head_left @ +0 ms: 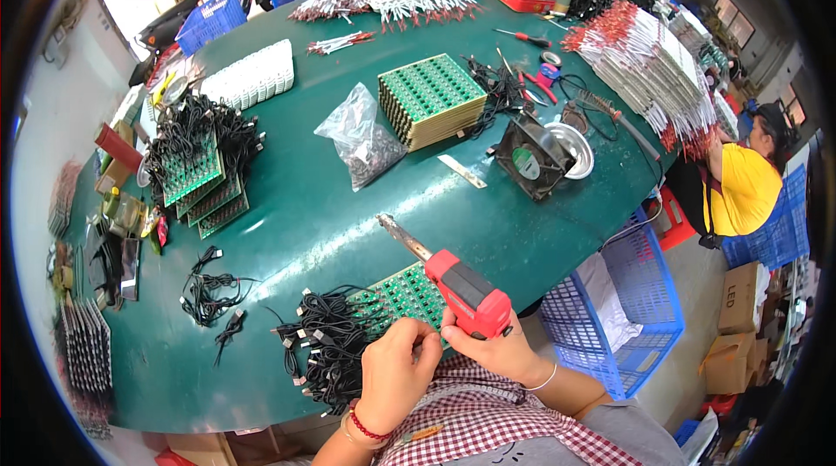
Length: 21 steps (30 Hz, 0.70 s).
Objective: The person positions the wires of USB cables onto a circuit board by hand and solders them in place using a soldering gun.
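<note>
My right hand is wrapped round the handle of a red and black soldering gun, whose metal tip points up and to the left over the table. My left hand is closed in a pinch beside it, at the near edge of a green circuit board panel; anything between the fingers is hidden. Black USB cables lie bunched over the left part of this panel. The panel rests on the green table right in front of me, partly covered by my hands.
A stack of green panels, a clear bag of small parts and a black fan stand farther back. Cabled panels are piled at left. A blue crate stands right of the table; a person in yellow is beyond.
</note>
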Motion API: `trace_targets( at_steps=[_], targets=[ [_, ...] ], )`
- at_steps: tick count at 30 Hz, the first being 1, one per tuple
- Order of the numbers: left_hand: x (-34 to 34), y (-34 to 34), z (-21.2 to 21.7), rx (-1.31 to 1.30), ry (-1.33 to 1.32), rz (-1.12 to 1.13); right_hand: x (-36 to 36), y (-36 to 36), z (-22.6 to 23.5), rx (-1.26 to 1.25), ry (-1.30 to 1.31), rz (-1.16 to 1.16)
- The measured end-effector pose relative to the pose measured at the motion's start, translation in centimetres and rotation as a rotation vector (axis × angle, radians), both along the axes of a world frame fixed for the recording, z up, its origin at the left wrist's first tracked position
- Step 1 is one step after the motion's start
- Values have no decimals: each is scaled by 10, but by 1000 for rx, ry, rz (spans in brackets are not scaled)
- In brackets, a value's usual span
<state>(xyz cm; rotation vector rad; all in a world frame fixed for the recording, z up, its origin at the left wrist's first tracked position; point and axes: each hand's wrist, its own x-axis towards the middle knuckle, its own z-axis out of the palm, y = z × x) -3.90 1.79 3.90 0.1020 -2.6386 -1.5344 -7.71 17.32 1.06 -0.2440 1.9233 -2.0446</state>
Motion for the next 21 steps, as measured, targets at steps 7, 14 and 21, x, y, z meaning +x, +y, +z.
trace_targets(
  at_steps=[7,14,21],
  targets=[
    [0,3,0,-67,109,-37,5,-1,5,4,25,-99],
    [1,4,-11,-15,185,-11,7,-3,11,-62,-119,-103],
    [3,4,-5,-95,114,-13,6,-4,16,34,-77,-91]
  ],
)
